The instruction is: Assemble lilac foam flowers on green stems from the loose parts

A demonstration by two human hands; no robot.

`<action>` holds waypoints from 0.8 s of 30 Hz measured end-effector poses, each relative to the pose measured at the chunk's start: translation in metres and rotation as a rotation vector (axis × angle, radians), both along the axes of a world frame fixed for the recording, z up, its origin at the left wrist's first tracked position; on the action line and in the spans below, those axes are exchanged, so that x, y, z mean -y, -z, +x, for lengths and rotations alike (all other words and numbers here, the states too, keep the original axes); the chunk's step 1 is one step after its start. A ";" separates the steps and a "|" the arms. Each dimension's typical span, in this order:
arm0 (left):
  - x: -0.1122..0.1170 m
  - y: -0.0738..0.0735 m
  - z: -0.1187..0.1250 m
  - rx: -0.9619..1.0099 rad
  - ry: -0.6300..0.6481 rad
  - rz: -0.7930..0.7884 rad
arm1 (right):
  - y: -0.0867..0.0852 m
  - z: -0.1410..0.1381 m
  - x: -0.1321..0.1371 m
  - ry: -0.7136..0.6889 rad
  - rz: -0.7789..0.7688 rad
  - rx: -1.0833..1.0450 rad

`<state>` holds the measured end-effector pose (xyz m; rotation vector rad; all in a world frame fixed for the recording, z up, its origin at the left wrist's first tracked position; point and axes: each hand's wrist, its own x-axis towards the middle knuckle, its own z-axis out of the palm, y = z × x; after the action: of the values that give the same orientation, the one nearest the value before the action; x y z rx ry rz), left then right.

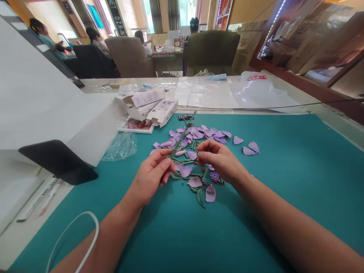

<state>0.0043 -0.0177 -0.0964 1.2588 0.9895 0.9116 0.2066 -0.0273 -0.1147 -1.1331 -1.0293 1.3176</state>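
My left hand (pixel 150 178) grips a green brick flower stem (pixel 179 142) with leaves at its lower end, which rises up and to the right from my fingers. My right hand (pixel 218 159) pinches its fingertips together close to the stem, and whatever lies between them is hidden. Below both hands, a loose heap of lilac plastic petals (pixel 196 132) covers the teal mat (pixel 256 197), mixed with green stem pieces (pixel 196 175), small red parts and purple round pieces (pixel 214 176). Several petals (pixel 248 148) lie apart to the right.
Beyond the mat stand opened white cardboard boxes (pixel 148 104), an instruction booklet (pixel 135 125) and a small black card (pixel 185 117). A clear plastic bag (pixel 121 147) lies at the mat's left edge, near a black stand (pixel 57 161) and a white cable (pixel 82 235). Seated people are farther back.
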 end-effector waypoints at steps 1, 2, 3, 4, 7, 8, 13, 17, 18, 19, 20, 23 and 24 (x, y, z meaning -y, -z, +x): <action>-0.001 0.000 0.000 0.026 -0.011 -0.014 | 0.000 0.005 -0.002 -0.002 0.004 0.071; -0.003 0.000 -0.001 0.050 -0.016 -0.026 | 0.001 0.009 -0.004 -0.008 0.009 0.158; -0.004 0.000 -0.002 0.073 -0.018 -0.038 | 0.003 0.013 -0.005 -0.012 0.015 0.257; -0.005 0.000 -0.002 0.093 -0.017 -0.050 | 0.005 0.015 -0.006 -0.017 0.022 0.363; -0.009 0.001 -0.003 0.141 -0.011 -0.096 | 0.013 0.018 -0.006 -0.055 0.040 0.661; -0.010 0.001 -0.003 0.152 -0.008 -0.112 | 0.016 0.018 -0.005 -0.074 0.045 0.743; -0.012 0.002 -0.001 0.180 0.003 -0.155 | 0.026 0.018 -0.004 -0.139 0.136 1.036; -0.012 0.003 -0.001 0.176 0.001 -0.163 | 0.031 0.020 -0.005 -0.200 0.258 1.150; -0.012 0.003 -0.002 0.178 0.004 -0.164 | 0.032 0.020 -0.005 -0.206 0.258 1.169; -0.012 0.003 -0.002 0.180 0.008 -0.165 | 0.033 0.020 -0.005 -0.209 0.255 1.191; -0.012 0.003 -0.002 0.181 0.011 -0.164 | 0.034 0.020 -0.005 -0.209 0.257 1.218; -0.012 0.003 -0.002 0.182 0.015 -0.162 | 0.036 0.018 -0.004 -0.228 0.274 1.305; -0.012 0.003 -0.002 0.182 0.015 -0.161 | 0.037 0.018 -0.003 -0.239 0.276 1.325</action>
<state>0.0023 -0.0054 -0.0992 1.0277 0.8894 0.9001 0.2244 -0.0239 -0.1516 -1.6975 -2.2494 0.4030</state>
